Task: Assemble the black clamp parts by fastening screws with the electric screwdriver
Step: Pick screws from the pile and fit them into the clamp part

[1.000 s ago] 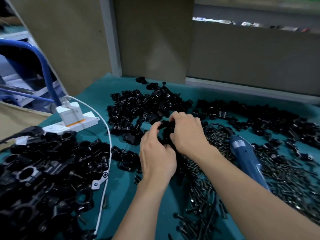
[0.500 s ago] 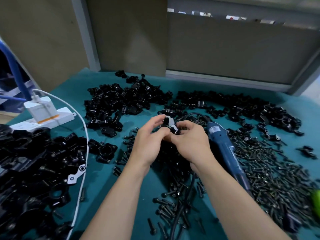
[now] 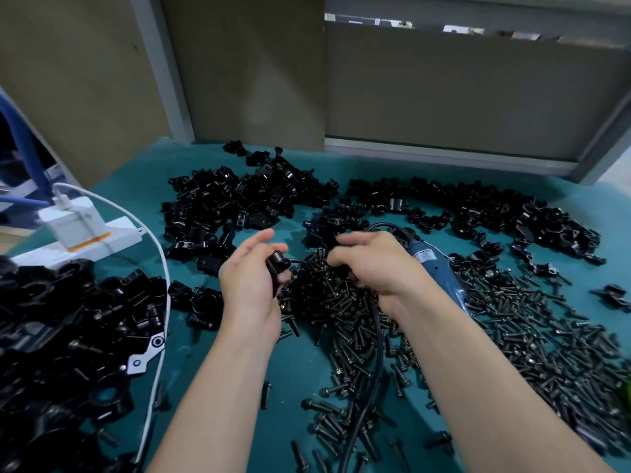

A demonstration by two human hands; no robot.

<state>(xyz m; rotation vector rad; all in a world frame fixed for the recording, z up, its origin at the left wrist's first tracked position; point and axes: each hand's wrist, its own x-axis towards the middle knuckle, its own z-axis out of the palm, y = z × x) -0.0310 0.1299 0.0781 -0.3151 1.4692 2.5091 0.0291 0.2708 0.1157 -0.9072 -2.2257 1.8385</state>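
Note:
My left hand [image 3: 251, 281] grips a black clamp part [image 3: 277, 268] just above the teal table. My right hand [image 3: 372, 262] hovers over the pile of black screws [image 3: 327, 295] with its fingers curled down into it; what they hold is hidden. The blue electric screwdriver [image 3: 440, 271] lies on the table just right of my right hand, its black cable [image 3: 374, 363] running toward me between my arms. Loose black clamp parts [image 3: 239, 206] are heaped behind the hands.
A big heap of assembled black clamps [image 3: 68, 336] fills the left side. A white power strip [image 3: 78, 233] and white cable [image 3: 160, 302] lie at the left. More clamp parts [image 3: 512, 216] and scattered screws [image 3: 546, 353] cover the right. Grey panels [image 3: 444, 90] close off the back.
The hands, joined on one clamp part before, have come apart. The left hand keeps the part; the right hand has dropped to the screw pile. The camera has swung to the right.

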